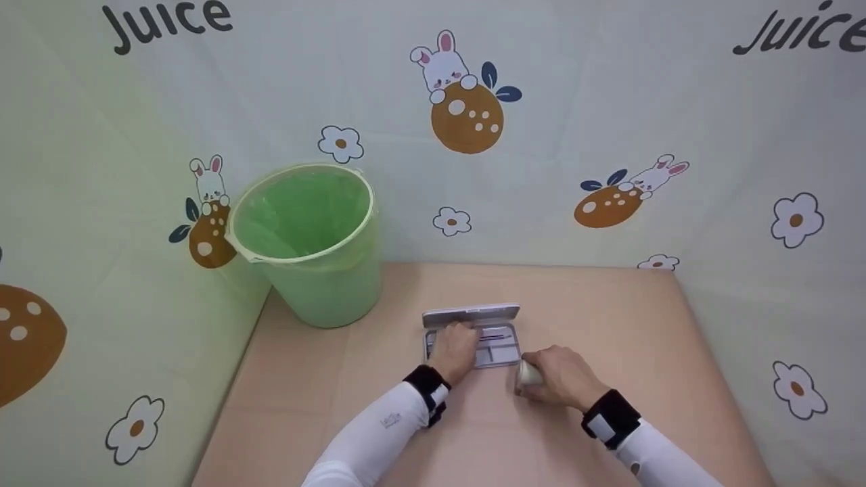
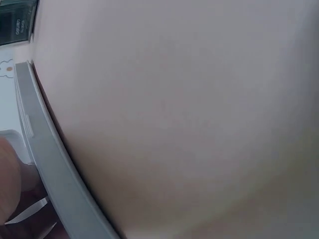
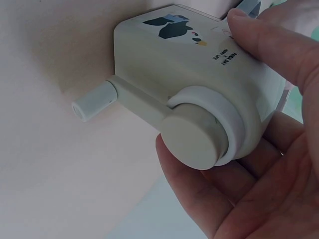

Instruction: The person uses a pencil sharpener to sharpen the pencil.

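An open pencil case (image 1: 502,354) with a grey lid (image 1: 471,314) raised at the back lies on the table. Reaching into its left part, my left hand (image 1: 454,350) covers that side, and its fingertips are hidden in the head view. A slim pen (image 1: 495,337) lies inside, beside the hand. In the left wrist view, bent fingers (image 2: 9,179) sit within the case's grey side wall (image 2: 60,169); I cannot tell what they hold. My right hand (image 1: 565,377) grips a cream hand-crank pencil sharpener (image 3: 194,74) by its body, the crank handle (image 3: 94,101) sticking out free.
A green bucket (image 1: 325,284) with a pale rim stands at the table's back left. The peach-coloured table (image 1: 595,304) meets a patterned cloth (image 1: 541,169) behind and at both sides. A dark piece with small print (image 2: 17,22) shows at the left wrist view's corner.
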Demonstrator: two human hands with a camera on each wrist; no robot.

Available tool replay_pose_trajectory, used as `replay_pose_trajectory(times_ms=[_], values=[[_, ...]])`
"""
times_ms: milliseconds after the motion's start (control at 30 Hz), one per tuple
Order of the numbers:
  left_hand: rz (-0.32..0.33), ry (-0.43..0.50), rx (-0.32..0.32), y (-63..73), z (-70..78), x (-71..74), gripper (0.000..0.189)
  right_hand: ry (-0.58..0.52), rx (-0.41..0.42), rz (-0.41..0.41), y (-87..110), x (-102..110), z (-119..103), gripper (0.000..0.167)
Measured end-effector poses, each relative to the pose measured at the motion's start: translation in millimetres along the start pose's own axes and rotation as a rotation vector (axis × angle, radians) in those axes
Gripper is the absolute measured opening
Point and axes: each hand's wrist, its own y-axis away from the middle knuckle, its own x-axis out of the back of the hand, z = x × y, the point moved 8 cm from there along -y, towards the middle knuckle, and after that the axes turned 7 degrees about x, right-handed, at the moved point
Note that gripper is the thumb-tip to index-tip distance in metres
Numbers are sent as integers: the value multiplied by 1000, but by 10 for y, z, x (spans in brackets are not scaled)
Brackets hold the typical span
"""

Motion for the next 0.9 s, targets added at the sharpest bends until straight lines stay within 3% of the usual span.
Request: replay_pose_trajectory(times_ms=[200, 567, 900], values=[[-19, 53, 12, 147, 5, 57, 11, -18, -19, -8, 13, -18, 22, 52], [-43, 103, -54, 365, 65, 143, 16, -63, -82, 19, 60, -118, 65, 62], [8, 131, -93, 481, 80, 219, 13, -87, -89, 65, 64, -41, 9, 63]])
